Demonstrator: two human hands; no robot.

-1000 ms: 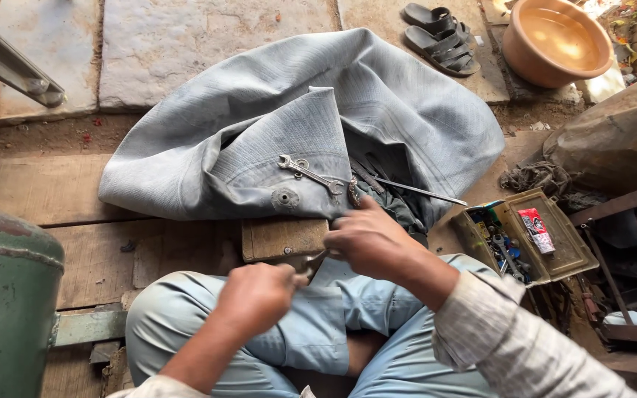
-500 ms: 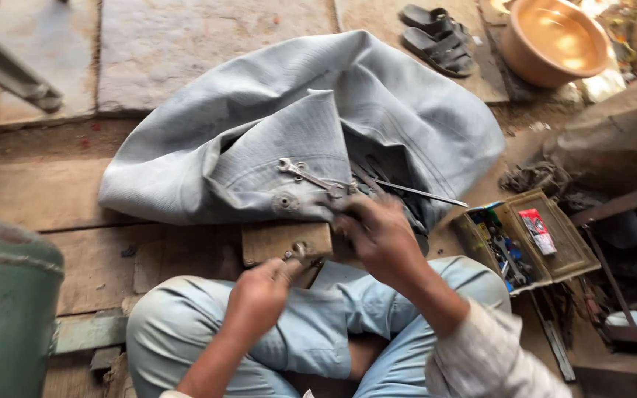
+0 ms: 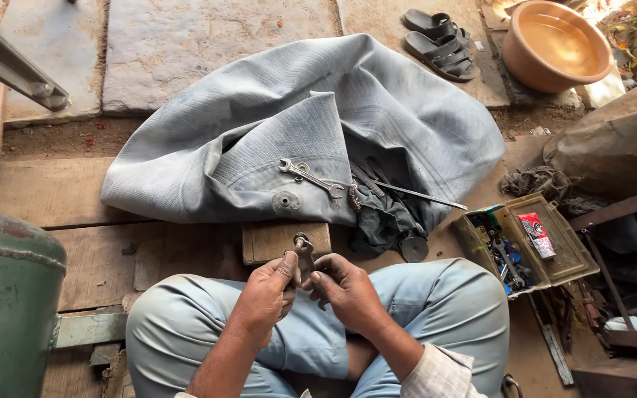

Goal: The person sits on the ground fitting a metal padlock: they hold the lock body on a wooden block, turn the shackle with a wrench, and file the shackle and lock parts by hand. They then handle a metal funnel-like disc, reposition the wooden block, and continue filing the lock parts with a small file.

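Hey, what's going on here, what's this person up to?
A person sits cross-legged on wooden boards, with both hands, left hand and right hand, together on a small metal tool above a wooden block. Ahead lies a big grey rubber tube with a spanner resting on it. An open toolbox sits to the person's right.

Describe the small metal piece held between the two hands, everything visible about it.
The small metal piece is dark grey, dull and worn, with a rounded ring-like top end and a narrower body running down between the fingers. It stands roughly upright over the person's lap, just in front of a wooden block. The left hand pinches it from the left and the right hand from the right; its lower part is hidden by the fingers.
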